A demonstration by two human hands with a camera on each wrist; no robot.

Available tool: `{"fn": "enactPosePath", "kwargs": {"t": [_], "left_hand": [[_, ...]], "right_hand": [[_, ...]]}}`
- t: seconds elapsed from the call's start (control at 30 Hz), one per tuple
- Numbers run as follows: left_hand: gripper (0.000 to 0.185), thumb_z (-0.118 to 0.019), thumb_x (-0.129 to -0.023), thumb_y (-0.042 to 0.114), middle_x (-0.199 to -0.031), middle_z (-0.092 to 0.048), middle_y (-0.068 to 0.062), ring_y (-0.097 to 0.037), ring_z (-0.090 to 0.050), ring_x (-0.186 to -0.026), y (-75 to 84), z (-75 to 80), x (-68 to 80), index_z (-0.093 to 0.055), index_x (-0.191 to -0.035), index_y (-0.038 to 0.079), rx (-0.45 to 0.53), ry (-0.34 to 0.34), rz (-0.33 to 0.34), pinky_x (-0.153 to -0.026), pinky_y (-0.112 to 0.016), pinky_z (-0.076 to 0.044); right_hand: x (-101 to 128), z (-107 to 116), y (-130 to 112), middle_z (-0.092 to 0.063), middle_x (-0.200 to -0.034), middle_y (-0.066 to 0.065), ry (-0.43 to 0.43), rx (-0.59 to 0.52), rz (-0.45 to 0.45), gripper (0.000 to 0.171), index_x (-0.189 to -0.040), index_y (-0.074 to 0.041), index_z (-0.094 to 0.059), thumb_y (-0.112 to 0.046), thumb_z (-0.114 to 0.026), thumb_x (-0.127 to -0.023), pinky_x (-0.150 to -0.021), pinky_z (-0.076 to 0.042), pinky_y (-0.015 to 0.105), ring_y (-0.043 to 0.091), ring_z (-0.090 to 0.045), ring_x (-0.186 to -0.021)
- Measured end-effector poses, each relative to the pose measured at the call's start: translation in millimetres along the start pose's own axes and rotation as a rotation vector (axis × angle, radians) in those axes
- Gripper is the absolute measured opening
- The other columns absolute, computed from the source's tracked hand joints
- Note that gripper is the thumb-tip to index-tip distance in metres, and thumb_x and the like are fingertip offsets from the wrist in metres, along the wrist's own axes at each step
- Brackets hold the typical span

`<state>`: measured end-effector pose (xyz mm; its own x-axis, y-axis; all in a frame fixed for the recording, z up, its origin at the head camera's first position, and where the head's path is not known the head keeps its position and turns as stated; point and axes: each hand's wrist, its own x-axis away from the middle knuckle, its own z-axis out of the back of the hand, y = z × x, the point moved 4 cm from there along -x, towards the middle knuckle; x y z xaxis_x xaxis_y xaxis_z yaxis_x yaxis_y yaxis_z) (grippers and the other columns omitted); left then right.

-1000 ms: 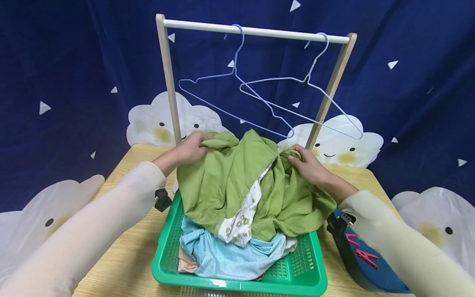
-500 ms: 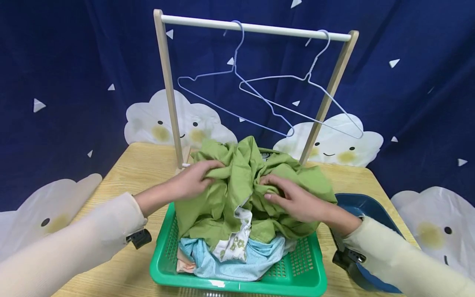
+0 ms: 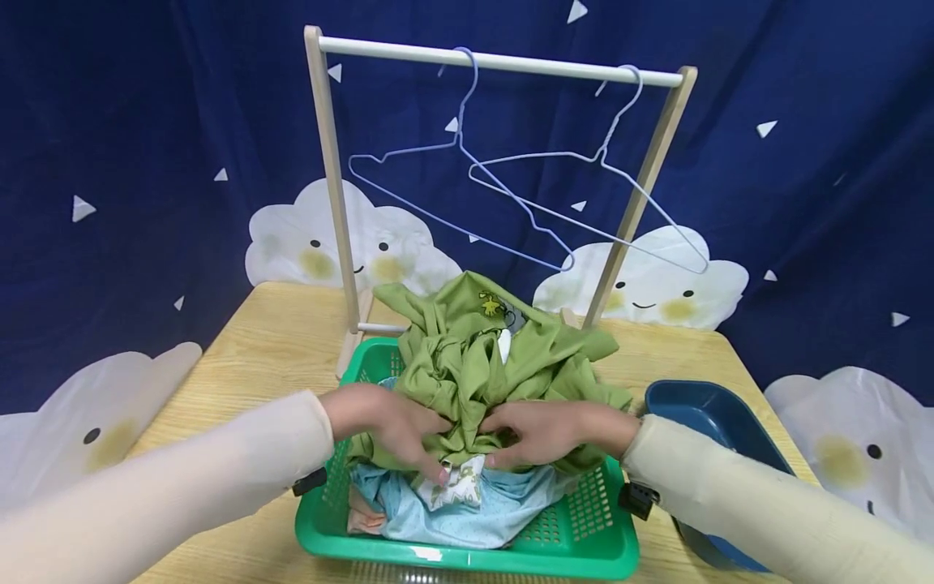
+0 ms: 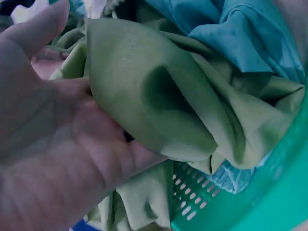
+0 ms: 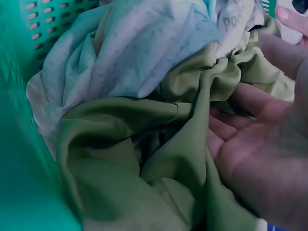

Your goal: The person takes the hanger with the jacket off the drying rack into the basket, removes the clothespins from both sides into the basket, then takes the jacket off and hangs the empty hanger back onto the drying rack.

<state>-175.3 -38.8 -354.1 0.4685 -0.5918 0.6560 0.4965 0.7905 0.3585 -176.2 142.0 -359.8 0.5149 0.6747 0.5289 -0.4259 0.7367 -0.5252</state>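
Your left hand [image 4: 53,144] fills the left side, palm open and up, fingers straight, lying against a bunched fold of the green garment [image 4: 163,101]. A light blue cloth [image 4: 250,33] sits just beyond it at top right. Below, the green basket [image 4: 231,202] wall shows its perforations, with cloth draped over it.

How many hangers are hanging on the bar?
2. One hanger hangs near the middle of the rail; the other hanger hangs near its right end. Both are bare, overlapping slightly.
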Motion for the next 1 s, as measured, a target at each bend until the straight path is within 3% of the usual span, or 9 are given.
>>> {"fn": "enactPosePath", "kwargs": {"t": [0.13,0.23,0.4,0.53,0.77,1.0], "left_hand": [[0.097,-0.062,-0.088,0.069,-0.166,-0.031,-0.003,-0.021,-0.028,-0.155,1.1,-3.1,-9.2,-0.029,-0.160,0.014,-0.068,-0.071,0.038,-0.126,-0.037,-0.023],[0.097,-0.065,-0.085,0.070,-0.166,-0.033,-0.002,-0.022,-0.028,-0.155,0.6,-2.0,-15.3,-0.031,-0.159,0.017,-0.071,-0.111,0.073,-0.126,-0.039,-0.023],[0.096,-0.072,-0.081,0.067,-0.166,-0.032,-0.001,-0.023,-0.027,-0.155,-2.8,3.2,-27.3,-0.036,-0.158,0.022,-0.010,-0.176,0.141,-0.125,-0.042,-0.026],[0.094,-0.076,-0.081,0.062,-0.164,-0.036,0.000,-0.021,-0.031,-0.153,-2.6,6.8,-33.3,-0.039,-0.156,0.020,0.065,-0.230,0.181,-0.123,-0.042,-0.030],[0.085,-0.079,-0.081,0.057,-0.154,-0.049,0.002,-0.016,-0.043,-0.143,0.8,7.1,-39.6,-0.049,-0.150,0.019,0.130,-0.280,0.214,-0.120,-0.037,-0.035],[0.086,-0.077,-0.082,0.057,-0.157,-0.046,0.000,-0.017,-0.041,-0.145,1.2,6.0,-43.3,-0.047,-0.151,0.015,0.134,-0.287,0.215,-0.121,-0.037,-0.033]], "right_hand": [[-12,-5,-2,-0.063,-0.136,-0.008,-0.108,0.062,-0.074,0.047,-0.138,-0.020,-0.061,-0.043,-0.065,-0.097,-0.110,-0.043,0.029,0.008,-0.056,-0.127],[-20,-7,-3,-0.060,-0.140,-0.007,-0.180,0.091,-0.124,0.054,-0.141,-0.019,-0.058,-0.047,-0.067,-0.095,-0.113,-0.040,0.029,0.009,-0.052,-0.133],[-29,-6,0,-0.047,-0.155,-0.001,-0.272,0.130,-0.212,0.072,-0.150,-0.017,-0.049,-0.057,-0.065,-0.092,-0.119,-0.034,0.032,0.016,-0.041,-0.145],[-35,-5,3,-0.047,-0.155,-0.001,-0.329,0.102,-0.221,0.072,-0.150,-0.017,-0.049,-0.057,-0.064,-0.092,-0.119,-0.033,0.031,0.015,-0.041,-0.145],[-38,-7,6,-0.045,-0.157,-0.002,-0.378,0.094,-0.253,0.075,-0.152,-0.018,-0.045,-0.059,-0.063,-0.092,-0.120,-0.033,0.032,0.016,-0.039,-0.147],[-39,-9,6,-0.046,-0.157,-0.002,-0.385,0.076,-0.275,0.074,-0.152,-0.018,-0.046,-0.058,-0.063,-0.092,-0.121,-0.031,0.033,0.016,-0.039,-0.147]]}}
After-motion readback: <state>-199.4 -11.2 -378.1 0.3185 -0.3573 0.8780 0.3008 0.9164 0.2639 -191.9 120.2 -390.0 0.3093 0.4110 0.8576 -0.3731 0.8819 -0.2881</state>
